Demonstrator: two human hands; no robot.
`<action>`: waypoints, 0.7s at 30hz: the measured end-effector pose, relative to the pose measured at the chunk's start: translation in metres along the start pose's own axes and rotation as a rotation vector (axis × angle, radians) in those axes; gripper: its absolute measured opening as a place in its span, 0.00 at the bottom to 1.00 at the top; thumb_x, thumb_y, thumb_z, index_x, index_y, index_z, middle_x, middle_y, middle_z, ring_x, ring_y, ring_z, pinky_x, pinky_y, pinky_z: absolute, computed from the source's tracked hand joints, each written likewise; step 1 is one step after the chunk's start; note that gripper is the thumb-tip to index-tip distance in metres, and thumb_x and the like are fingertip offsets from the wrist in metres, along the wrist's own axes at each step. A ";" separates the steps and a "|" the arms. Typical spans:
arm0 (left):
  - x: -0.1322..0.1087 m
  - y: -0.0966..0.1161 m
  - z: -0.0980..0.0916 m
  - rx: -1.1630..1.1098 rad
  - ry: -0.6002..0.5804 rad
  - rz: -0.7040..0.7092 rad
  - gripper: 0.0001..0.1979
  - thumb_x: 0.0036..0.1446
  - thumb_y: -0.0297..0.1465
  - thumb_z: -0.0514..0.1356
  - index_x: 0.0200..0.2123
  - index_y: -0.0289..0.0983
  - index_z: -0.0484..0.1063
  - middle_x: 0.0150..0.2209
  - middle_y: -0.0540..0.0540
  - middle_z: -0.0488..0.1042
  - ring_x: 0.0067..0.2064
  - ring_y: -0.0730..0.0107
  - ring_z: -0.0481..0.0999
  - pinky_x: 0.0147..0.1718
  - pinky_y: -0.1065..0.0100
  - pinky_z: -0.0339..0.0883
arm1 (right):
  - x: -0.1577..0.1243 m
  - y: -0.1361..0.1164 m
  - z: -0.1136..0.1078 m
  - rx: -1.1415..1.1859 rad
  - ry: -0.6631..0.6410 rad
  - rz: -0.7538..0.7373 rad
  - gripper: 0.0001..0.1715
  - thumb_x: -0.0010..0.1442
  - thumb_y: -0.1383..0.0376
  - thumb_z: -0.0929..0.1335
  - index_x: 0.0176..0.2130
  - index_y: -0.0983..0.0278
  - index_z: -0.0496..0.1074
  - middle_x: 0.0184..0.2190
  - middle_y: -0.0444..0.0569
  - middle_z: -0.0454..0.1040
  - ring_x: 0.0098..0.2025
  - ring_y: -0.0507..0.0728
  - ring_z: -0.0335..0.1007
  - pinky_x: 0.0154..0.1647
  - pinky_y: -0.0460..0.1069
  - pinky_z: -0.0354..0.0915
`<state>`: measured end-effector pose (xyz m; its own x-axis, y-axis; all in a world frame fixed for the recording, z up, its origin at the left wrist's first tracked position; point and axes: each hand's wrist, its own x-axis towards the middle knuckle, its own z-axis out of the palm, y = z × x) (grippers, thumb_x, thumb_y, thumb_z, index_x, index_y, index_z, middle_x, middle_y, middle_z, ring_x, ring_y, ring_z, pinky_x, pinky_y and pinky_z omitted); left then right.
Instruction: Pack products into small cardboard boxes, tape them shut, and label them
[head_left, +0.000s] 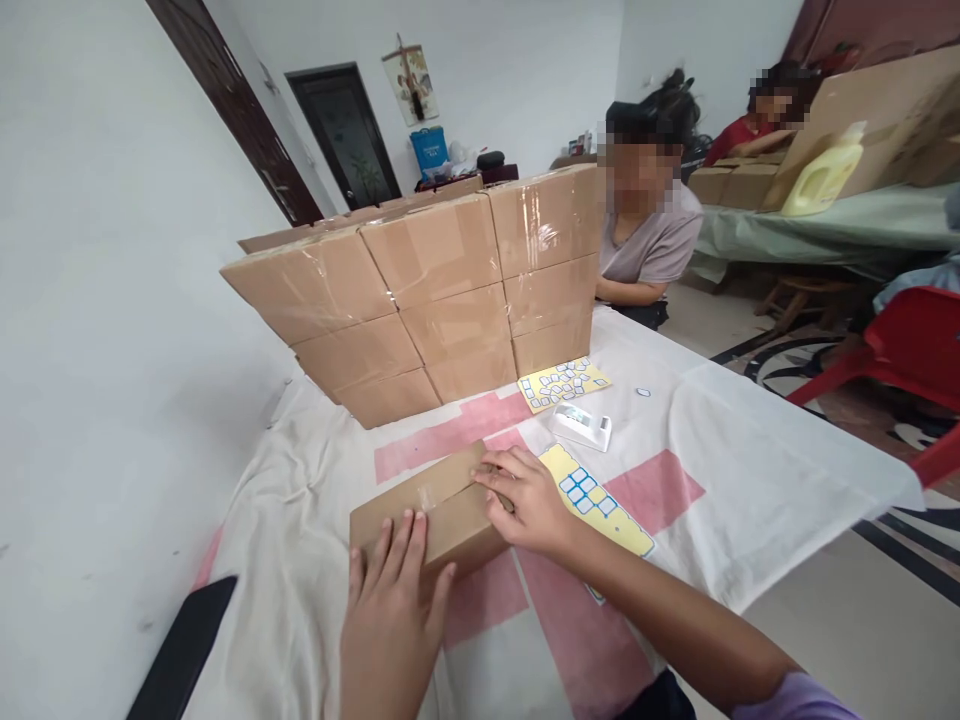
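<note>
A small brown cardboard box (442, 515) lies on the white and pink tablecloth (720, 470) in front of me, with clear tape along its top seam. My left hand (390, 600) rests flat on the box's near side, fingers stretched out. My right hand (525, 500) presses on the box's right end, fingers curled over the edge. A yellow sticker sheet with blue-edged labels (596, 505) lies just right of my right hand. A white tape dispenser (581, 425) sits behind it.
A wall of stacked taped cardboard boxes (427, 300) stands at the far side of the table. Another yellow sticker sheet (562, 383) lies at its foot. A person sits behind the stack, another further back. A red chair (900, 350) stands right; a dark object (184, 650) lies bottom left.
</note>
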<state>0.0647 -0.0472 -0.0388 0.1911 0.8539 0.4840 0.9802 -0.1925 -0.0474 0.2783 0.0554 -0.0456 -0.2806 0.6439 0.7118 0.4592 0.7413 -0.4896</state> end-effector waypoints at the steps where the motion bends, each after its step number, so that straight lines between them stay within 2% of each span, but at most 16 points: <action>1: 0.003 0.007 -0.001 0.031 -0.004 -0.032 0.27 0.66 0.41 0.53 0.64 0.35 0.66 0.62 0.36 0.71 0.62 0.43 0.70 0.63 0.42 0.54 | 0.000 -0.001 -0.001 -0.020 -0.009 -0.008 0.22 0.57 0.69 0.66 0.49 0.59 0.80 0.48 0.52 0.78 0.44 0.63 0.69 0.44 0.60 0.68; 5: 0.012 0.029 -0.003 0.128 -0.061 -0.115 0.25 0.64 0.38 0.54 0.60 0.32 0.71 0.60 0.31 0.73 0.59 0.39 0.72 0.60 0.40 0.59 | 0.001 -0.009 -0.003 -0.033 -0.030 -0.013 0.21 0.60 0.69 0.66 0.49 0.58 0.80 0.47 0.51 0.79 0.42 0.63 0.69 0.44 0.60 0.68; 9: 0.010 0.026 0.001 0.121 -0.092 -0.135 0.25 0.65 0.39 0.54 0.61 0.35 0.70 0.62 0.33 0.71 0.60 0.41 0.71 0.59 0.42 0.61 | 0.005 -0.003 -0.012 0.138 -0.037 0.081 0.15 0.66 0.66 0.65 0.46 0.59 0.80 0.49 0.52 0.78 0.48 0.61 0.72 0.50 0.58 0.69; 12: 0.005 0.021 0.006 0.088 -0.080 -0.153 0.26 0.66 0.41 0.53 0.62 0.36 0.69 0.63 0.35 0.70 0.62 0.42 0.69 0.59 0.43 0.63 | 0.013 0.034 -0.042 0.171 0.074 0.308 0.15 0.68 0.65 0.63 0.43 0.61 0.79 0.48 0.53 0.78 0.52 0.61 0.73 0.51 0.56 0.69; 13: 0.004 0.019 0.007 0.080 -0.074 -0.154 0.26 0.66 0.41 0.53 0.62 0.36 0.69 0.63 0.35 0.70 0.62 0.42 0.69 0.59 0.43 0.63 | 0.015 0.052 -0.057 0.101 0.117 0.422 0.15 0.67 0.65 0.63 0.44 0.62 0.79 0.49 0.54 0.77 0.52 0.61 0.73 0.50 0.55 0.69; 14: 0.004 0.019 0.007 0.074 -0.066 -0.150 0.26 0.66 0.41 0.52 0.62 0.36 0.69 0.63 0.35 0.70 0.62 0.41 0.69 0.59 0.43 0.63 | 0.017 0.072 -0.073 0.012 0.102 0.579 0.15 0.67 0.66 0.62 0.45 0.62 0.78 0.52 0.55 0.76 0.53 0.61 0.72 0.51 0.53 0.68; 15: 0.003 0.019 0.007 0.070 -0.057 -0.145 0.26 0.67 0.41 0.52 0.62 0.35 0.69 0.63 0.34 0.70 0.62 0.41 0.69 0.59 0.42 0.63 | 0.019 0.091 -0.089 -0.064 0.032 0.749 0.16 0.66 0.67 0.62 0.46 0.62 0.78 0.55 0.54 0.74 0.55 0.59 0.70 0.53 0.51 0.67; 16: 0.003 0.020 0.008 0.063 -0.047 -0.141 0.26 0.67 0.42 0.51 0.62 0.35 0.69 0.63 0.34 0.70 0.63 0.41 0.69 0.59 0.42 0.63 | 0.020 0.110 -0.103 -0.085 -0.013 0.838 0.14 0.64 0.68 0.63 0.44 0.64 0.78 0.54 0.56 0.74 0.54 0.60 0.71 0.51 0.51 0.67; 18: 0.004 0.021 0.007 0.046 -0.027 -0.141 0.26 0.67 0.42 0.51 0.62 0.35 0.69 0.63 0.34 0.70 0.63 0.40 0.69 0.59 0.42 0.63 | 0.020 0.140 -0.127 -0.080 -0.132 0.968 0.10 0.60 0.69 0.66 0.36 0.67 0.78 0.44 0.56 0.78 0.46 0.59 0.74 0.44 0.49 0.68; 21: 0.005 0.022 0.007 0.022 -0.013 -0.155 0.26 0.67 0.42 0.50 0.62 0.35 0.70 0.63 0.34 0.70 0.63 0.40 0.68 0.60 0.41 0.62 | 0.021 0.165 -0.143 -0.011 -0.319 1.063 0.07 0.56 0.68 0.69 0.27 0.66 0.76 0.31 0.51 0.78 0.36 0.55 0.72 0.35 0.46 0.65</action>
<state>0.0879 -0.0440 -0.0435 0.0380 0.8789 0.4755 0.9988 -0.0474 0.0078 0.4692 0.1641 -0.0399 0.0573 0.9713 -0.2308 0.6017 -0.2181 -0.7684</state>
